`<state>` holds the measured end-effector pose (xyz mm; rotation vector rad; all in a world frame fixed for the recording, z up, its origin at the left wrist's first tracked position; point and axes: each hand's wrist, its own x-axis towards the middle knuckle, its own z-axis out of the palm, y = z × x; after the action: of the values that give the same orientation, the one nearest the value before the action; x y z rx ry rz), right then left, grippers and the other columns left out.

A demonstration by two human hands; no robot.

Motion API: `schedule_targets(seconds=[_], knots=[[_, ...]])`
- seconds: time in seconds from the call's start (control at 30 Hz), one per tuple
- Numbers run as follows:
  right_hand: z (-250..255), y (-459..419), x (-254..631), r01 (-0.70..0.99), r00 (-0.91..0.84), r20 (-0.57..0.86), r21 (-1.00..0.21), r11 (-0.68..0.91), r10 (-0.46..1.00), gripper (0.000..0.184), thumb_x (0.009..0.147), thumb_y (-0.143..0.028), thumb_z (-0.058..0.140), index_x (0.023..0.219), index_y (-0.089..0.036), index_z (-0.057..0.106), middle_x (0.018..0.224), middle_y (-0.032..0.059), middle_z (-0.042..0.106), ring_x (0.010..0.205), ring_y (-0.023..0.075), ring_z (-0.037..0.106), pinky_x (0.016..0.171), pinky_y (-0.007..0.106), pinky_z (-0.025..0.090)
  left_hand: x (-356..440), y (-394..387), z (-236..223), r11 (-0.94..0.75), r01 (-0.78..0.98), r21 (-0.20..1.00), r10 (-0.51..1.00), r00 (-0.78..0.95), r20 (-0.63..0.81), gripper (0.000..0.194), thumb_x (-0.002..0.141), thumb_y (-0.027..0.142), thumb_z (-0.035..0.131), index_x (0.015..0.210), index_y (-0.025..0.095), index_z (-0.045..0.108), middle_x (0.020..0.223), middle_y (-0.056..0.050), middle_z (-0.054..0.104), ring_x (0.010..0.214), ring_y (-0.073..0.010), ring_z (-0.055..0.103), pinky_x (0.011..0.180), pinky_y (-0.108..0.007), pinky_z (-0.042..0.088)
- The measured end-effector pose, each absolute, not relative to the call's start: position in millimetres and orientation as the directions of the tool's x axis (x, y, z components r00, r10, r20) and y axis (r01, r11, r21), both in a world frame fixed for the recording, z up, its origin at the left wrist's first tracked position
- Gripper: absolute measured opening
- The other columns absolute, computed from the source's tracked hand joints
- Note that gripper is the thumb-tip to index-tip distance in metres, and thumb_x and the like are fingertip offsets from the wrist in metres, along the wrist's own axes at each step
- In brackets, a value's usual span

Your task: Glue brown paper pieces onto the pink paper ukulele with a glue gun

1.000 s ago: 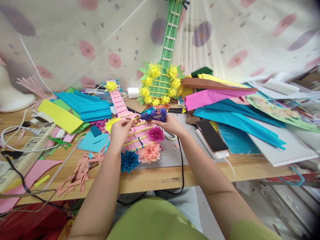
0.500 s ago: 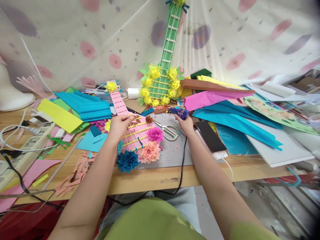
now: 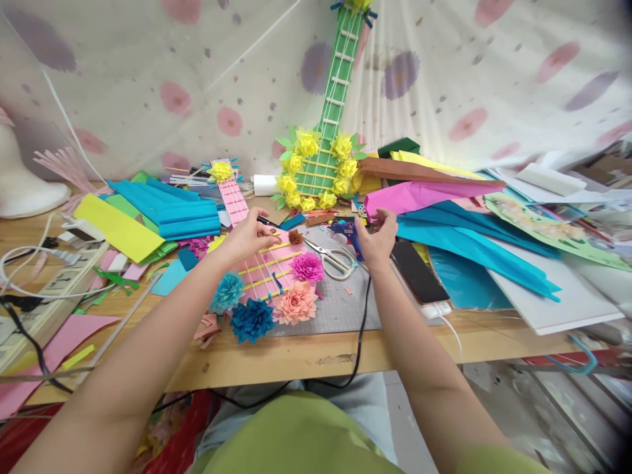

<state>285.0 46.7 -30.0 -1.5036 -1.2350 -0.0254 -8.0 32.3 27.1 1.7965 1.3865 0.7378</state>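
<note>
My left hand (image 3: 245, 236) rests on the pink paper guitar (image 3: 269, 264), fingertips pinched on a small brown paper piece (image 3: 273, 232) at the strings. Magenta (image 3: 307, 266), peach (image 3: 296, 303), dark blue (image 3: 251, 320) and teal (image 3: 226, 293) paper flowers line the guitar's lower edge. A small brown flower (image 3: 295, 236) lies by its top edge. My right hand (image 3: 378, 234) hovers open, fingers loosely apart, just right of the blue glue gun (image 3: 345, 230), which lies on the grey cutting mat (image 3: 340, 306). Scissors (image 3: 334, 258) lie between my hands.
A green paper guitar with yellow flowers (image 3: 320, 166) leans on the cloth backdrop. A phone (image 3: 417, 271) lies right of my right hand. Coloured paper sheets (image 3: 474, 243) pile up on both sides. A power strip and cables (image 3: 59, 276) sit at left. The glue gun's black cord (image 3: 364, 322) drops over the table edge.
My right hand carried the glue gun right from over the pink guitar, set it down and let go. My left hand stayed on the guitar; the teal flower came into view.
</note>
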Motion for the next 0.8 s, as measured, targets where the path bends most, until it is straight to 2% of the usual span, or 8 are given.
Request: schedule_targets(seconds=[0.07, 0.17, 0.27, 0.33, 0.47, 0.63, 0.8], knots=[[-11.6, 40.4, 271.1, 0.646, 0.352, 0.623, -0.702, 0.300, 0.699, 0.039, 0.078, -0.046, 0.058, 0.104, -0.017, 0.054, 0.096, 0.0110, 0.062, 0.089, 0.0219, 0.057, 0.085, 0.038, 0.045, -4.0, 36.5, 28.7, -0.156, 0.585, 0.796, 0.965, 0.262, -0.004, 0.052, 0.068, 0.032, 0.069, 0.110, 0.023, 0.039, 0.075, 0.003, 0.068, 0.068, -0.0159, 0.066, 0.055, -0.022, 0.042], [4.2, 34.7, 248.0, 0.539, 0.197, 0.577, -0.739, 0.404, 0.792, 0.028, 0.080, -0.042, 0.057, 0.095, -0.019, 0.054, 0.089, 0.0074, 0.063, 0.079, 0.0179, 0.057, 0.078, 0.033, 0.047, 5.3, 40.2, 28.2, -0.141, 0.590, 0.795, 0.978, 0.210, 0.017, 0.036, 0.069, 0.028, 0.065, 0.098, 0.023, 0.045, 0.073, 0.002, 0.066, 0.064, -0.0145, 0.064, 0.054, -0.022, 0.042], [2.5, 32.9, 231.2, 0.477, 0.107, 0.502, -0.783, 0.399, 0.858, 0.023, 0.078, -0.039, 0.058, 0.089, -0.020, 0.053, 0.086, 0.0047, 0.063, 0.073, 0.0150, 0.056, 0.072, 0.029, 0.046, 12.8, 39.7, 22.9, -0.104, 0.550, 0.829, 0.986, 0.167, 0.013, 0.019, 0.068, 0.028, 0.062, 0.081, 0.021, 0.050, 0.066, 0.003, 0.061, 0.056, -0.0120, 0.058, 0.051, -0.022, 0.039], [-4.0, 32.5, 226.2, 0.466, 0.076, 0.465, -0.799, 0.381, 0.882, 0.021, 0.078, -0.038, 0.058, 0.088, -0.020, 0.054, 0.084, 0.0036, 0.063, 0.072, 0.0143, 0.055, 0.071, 0.029, 0.045, 15.3, 37.0, 18.7, -0.098, 0.528, 0.844, 0.984, 0.176, 0.004, 0.015, 0.066, 0.028, 0.063, 0.071, 0.020, 0.051, 0.062, 0.003, 0.059, 0.054, -0.0110, 0.055, 0.050, -0.022, 0.037], [-14.9, 32.6, 227.9, 0.467, 0.053, 0.426, -0.810, 0.355, 0.903, 0.020, 0.078, -0.038, 0.056, 0.087, -0.021, 0.053, 0.081, 0.0019, 0.062, 0.070, 0.0137, 0.054, 0.070, 0.028, 0.044, 16.6, 29.8, 13.6, -0.066, 0.518, 0.853, 0.972, 0.228, -0.063, 0.015, 0.062, 0.030, 0.064, 0.060, 0.019, 0.054, 0.057, 0.001, 0.059, 0.051, -0.0115, 0.053, 0.048, -0.023, 0.037], [-17.6, 34.5, 237.7, 0.475, 0.109, 0.403, -0.824, 0.309, 0.908, 0.020, 0.076, -0.040, 0.055, 0.083, -0.021, 0.052, 0.078, 0.0017, 0.061, 0.068, 0.0139, 0.053, 0.069, 0.029, 0.044, 17.7, 29.0, 9.5, -0.117, 0.555, 0.824, 0.965, 0.258, -0.038, 0.021, 0.052, 0.032, 0.072, 0.064, 0.019, 0.060, 0.063, 0.000, 0.065, 0.061, -0.0157, 0.061, 0.056, -0.025, 0.045], [-23.7, 35.6, 247.5, 0.429, 0.181, 0.356, -0.868, 0.252, 0.917, 0.023, 0.073, -0.043, 0.054, 0.082, -0.021, 0.051, 0.077, 0.0025, 0.060, 0.068, 0.0150, 0.054, 0.068, 0.029, 0.045, 22.9, 29.6, 8.1, -0.164, 0.697, 0.698, 0.978, 0.207, 0.024, 0.023, 0.058, 0.039, 0.073, 0.068, 0.020, 0.064, 0.074, -0.003, 0.071, 0.072, -0.0203, 0.066, 0.062, -0.028, 0.046]])
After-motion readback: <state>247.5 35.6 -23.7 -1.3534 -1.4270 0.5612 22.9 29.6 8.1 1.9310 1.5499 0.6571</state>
